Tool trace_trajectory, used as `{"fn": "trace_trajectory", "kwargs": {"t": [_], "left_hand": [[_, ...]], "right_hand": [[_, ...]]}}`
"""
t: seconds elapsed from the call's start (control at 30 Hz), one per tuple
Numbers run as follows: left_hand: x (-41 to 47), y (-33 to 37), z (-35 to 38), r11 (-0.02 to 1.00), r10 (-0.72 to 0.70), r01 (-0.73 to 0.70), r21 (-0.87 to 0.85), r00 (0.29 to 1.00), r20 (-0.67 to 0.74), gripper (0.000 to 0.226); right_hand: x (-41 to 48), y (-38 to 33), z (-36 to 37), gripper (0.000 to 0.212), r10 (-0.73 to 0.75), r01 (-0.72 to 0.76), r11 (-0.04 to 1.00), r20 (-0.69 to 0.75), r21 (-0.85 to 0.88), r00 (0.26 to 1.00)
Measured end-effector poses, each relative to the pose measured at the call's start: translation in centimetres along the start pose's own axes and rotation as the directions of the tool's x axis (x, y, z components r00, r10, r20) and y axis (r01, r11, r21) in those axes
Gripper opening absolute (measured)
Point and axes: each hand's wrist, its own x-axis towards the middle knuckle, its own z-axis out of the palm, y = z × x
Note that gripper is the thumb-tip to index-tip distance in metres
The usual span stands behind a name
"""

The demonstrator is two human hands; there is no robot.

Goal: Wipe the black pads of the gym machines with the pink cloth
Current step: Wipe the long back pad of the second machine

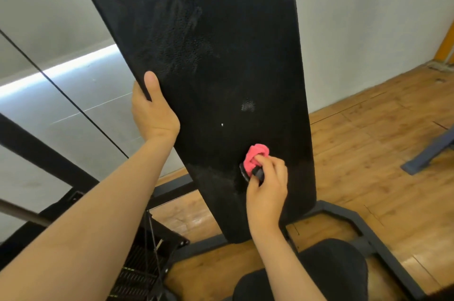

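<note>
A long black back pad [221, 67] stands steeply tilted in the middle of the view, with damp smears on its upper part and near its lower end. My left hand [153, 109] grips the pad's left edge, thumb on the front face. My right hand [267, 185] presses a bunched pink cloth [255, 155] against the lower right of the pad, together with a small black object whose nature I cannot tell. A black seat pad [319, 273] lies below at the bottom right.
The machine's dark metal frame [348, 214] runs along the wooden floor [380, 128] around the pad's base. A black weight stack and cables [147, 259] sit at lower left. Grey wall panels are behind, and another frame foot [427, 155] at right.
</note>
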Motion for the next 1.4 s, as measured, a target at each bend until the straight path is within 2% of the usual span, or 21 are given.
{"fn": "trace_trajectory", "kwargs": {"t": [0.1, 0.2, 0.37, 0.47, 0.53, 0.63, 0.8, 0.9, 1.03, 1.1, 1.2, 1.27, 1.4], "left_hand": [[-0.3, 0.1, -0.1, 1.0, -0.017, 0.017, -0.008, 1.0, -0.009, 0.053], [-0.7, 0.5, -0.1, 0.999, -0.036, 0.036, -0.01, 0.999, -0.004, 0.049], [-1.1, 0.8, -0.2, 0.997, -0.063, 0.064, -0.038, 0.998, 0.003, 0.048], [-1.1, 0.8, -0.3, 0.997, -0.066, 0.066, -0.031, 0.998, 0.003, 0.051], [-1.0, 0.9, -0.3, 0.997, -0.068, 0.068, -0.025, 0.998, 0.013, 0.051], [-0.8, 0.7, -0.4, 0.998, -0.057, 0.058, -0.027, 0.998, 0.033, 0.053], [-0.1, 0.0, -0.3, 0.997, -0.039, 0.04, -0.06, 0.999, 0.024, 0.053], [0.2, -0.3, 0.0, 0.995, -0.025, 0.027, -0.091, 0.999, 0.022, 0.053], [0.4, -0.5, 0.0, 0.994, -0.027, 0.032, -0.108, 0.999, 0.046, 0.068], [0.5, -0.7, -0.1, 0.993, -0.005, 0.011, -0.114, 0.999, 0.052, 0.062], [0.4, -0.9, -0.2, 0.995, 0.016, -0.01, -0.103, 0.998, 0.058, 0.05], [0.2, -0.8, -0.2, 0.996, 0.025, -0.019, -0.092, 0.998, 0.058, 0.049], [0.2, -0.7, -0.3, 0.997, 0.049, -0.045, -0.068, 0.996, 0.069, 0.058]], "right_hand": [[-2.3, 0.2, -0.3, 0.029, 0.033, -0.023, 0.998, 0.17, -0.059, 0.985], [-3.5, 0.2, -0.7, 0.03, 0.085, -0.075, 0.996, 0.351, -0.044, 0.933], [-2.2, 0.1, -1.8, 0.03, 0.081, -0.096, 0.995, 0.421, 0.013, 0.903], [-1.1, -0.3, -2.9, 0.035, 0.072, -0.094, 0.995, 0.349, 0.046, 0.934], [0.9, -1.0, -3.9, 0.034, 0.072, -0.095, 0.989, 0.187, 0.116, 0.98], [4.2, -2.4, -4.0, 0.033, 0.071, -0.07, 0.976, 0.006, 0.208, 0.997], [1.9, -3.3, 0.5, 0.036, 0.091, -0.084, 0.991, -0.064, 0.108, 0.994], [-1.5, -2.6, 2.6, 0.036, 0.137, -0.134, 0.987, -0.032, 0.089, 0.99], [-4.2, -2.0, 3.7, 0.04, 0.123, -0.123, 0.991, 0.01, 0.045, 0.992], [-4.6, -2.0, 3.8, 0.04, 0.12, -0.121, 0.992, 0.026, 0.036, 0.992], [-6.2, -1.9, 3.7, 0.041, 0.09, -0.092, 0.996, 0.129, 0.01, 0.987], [-7.4, -1.5, 3.6, 0.04, 0.089, -0.097, 0.995, 0.207, 0.028, 0.974], [-6.6, -0.9, 3.5, 0.027, 0.107, -0.141, 0.984, 0.273, 0.108, 0.956]]}}
